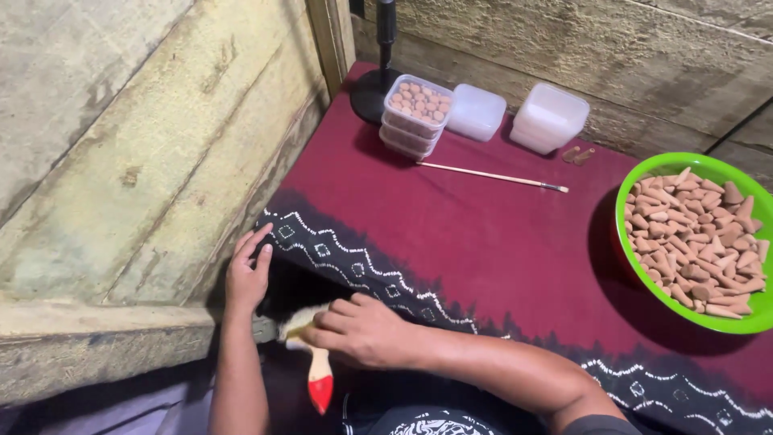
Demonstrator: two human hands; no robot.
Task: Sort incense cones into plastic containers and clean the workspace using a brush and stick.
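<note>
The right hand [362, 330] grips a brush [314, 362] by its wooden, red-tipped handle, bristles at the near left edge of the counter [483, 242]. The left hand [248, 274] lies released, fingers flat on the dark patterned cloth border just left of the brush. Farther off lie a thin stick [491, 176], stacked tubs [415, 114] and, right, a green bowl [644, 165] of cones.
</note>
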